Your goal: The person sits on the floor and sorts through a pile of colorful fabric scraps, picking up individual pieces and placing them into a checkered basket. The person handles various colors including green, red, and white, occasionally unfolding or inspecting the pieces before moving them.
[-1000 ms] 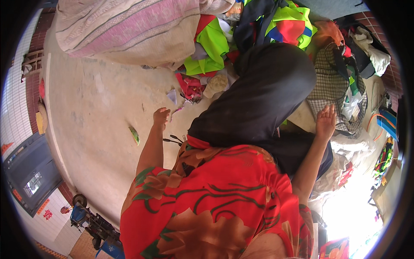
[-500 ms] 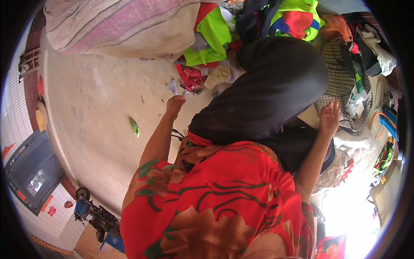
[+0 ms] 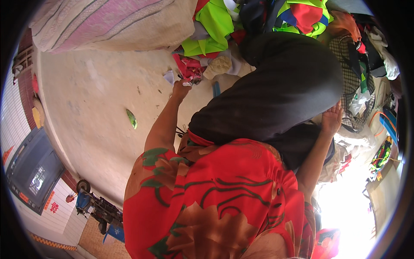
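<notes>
My left hand [image 3: 180,90] reaches low over the floor. Its fingers are closed on a small white scrap [image 3: 186,84], probably cloth or paper. Just beyond lies a crumpled red cloth bundle [image 3: 189,67], and a second white scrap [image 3: 168,77] rests on the floor to its left. My right hand [image 3: 332,119] holds nothing; its fingers lie stretched out beside my dark-trousered leg [image 3: 280,86], with the tips partly hidden at the leg's edge. A checked cloth [image 3: 343,47] is spread just past that hand.
A big striped woven sack [image 3: 112,28] stands at far left. Lime-green fabric pieces [image 3: 214,21] are heaped beyond my leg. A green leaf-like scrap [image 3: 131,119] lies on the concrete floor [image 3: 95,99]. A three-wheeled vehicle [image 3: 101,211] is at lower left, and clear plastic [image 3: 355,140] lies at right.
My left hand has moved slightly farther out and closed on the white scrap. My right hand has come against my leg, which has shifted right with the view.
</notes>
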